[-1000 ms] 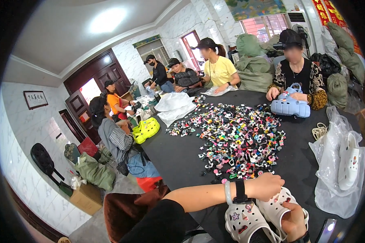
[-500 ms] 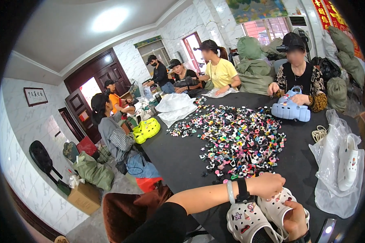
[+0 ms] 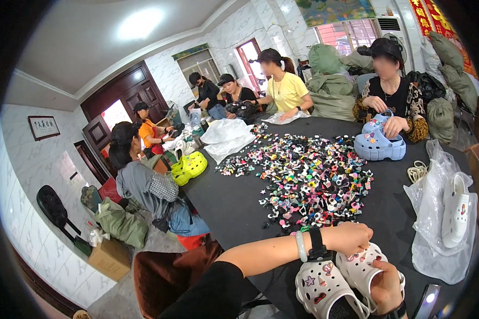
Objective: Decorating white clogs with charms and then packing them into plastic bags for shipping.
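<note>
Holding a cream clog (image 3: 357, 264) by its opening in the right grip (image 3: 387, 290); bending the left grip (image 3: 351, 238) over its toe, fingertip closure hidden; beside a matching clog (image 3: 315, 285), near heaped charms (image 3: 316, 183) on the dark bench (image 3: 226, 212).

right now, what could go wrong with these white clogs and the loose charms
The left hand is close to the charm pile, so it might sweep loose pieces aside. No hand visibly grips the pair's left clog, so it could slide if bumped; the right hand holds only the right clog.
</note>
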Demonstrator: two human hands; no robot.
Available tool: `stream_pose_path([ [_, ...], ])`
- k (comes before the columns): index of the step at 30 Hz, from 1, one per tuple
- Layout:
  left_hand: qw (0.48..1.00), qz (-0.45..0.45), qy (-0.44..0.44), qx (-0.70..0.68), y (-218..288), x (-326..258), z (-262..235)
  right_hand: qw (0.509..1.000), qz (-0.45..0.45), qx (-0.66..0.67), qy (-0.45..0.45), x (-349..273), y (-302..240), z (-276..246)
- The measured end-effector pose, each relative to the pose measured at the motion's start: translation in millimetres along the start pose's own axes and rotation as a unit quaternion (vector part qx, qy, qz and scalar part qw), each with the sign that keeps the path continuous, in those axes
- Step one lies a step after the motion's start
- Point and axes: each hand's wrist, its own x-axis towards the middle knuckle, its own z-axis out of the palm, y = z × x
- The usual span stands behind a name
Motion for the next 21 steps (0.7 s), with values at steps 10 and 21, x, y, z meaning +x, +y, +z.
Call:
stream_pose_path([
  [10, 0.999, 0.012, 0.022, 0.047, -1, 1, 9, 0.999, 0.011, 0.020, -0.034, -2, 1, 7],
  [21, 0.997, -0.046, -0.050, -0.029, -9, 5, 3, 0.999, 0.010, 0.000, -0.046, 2, 0, 0],
])
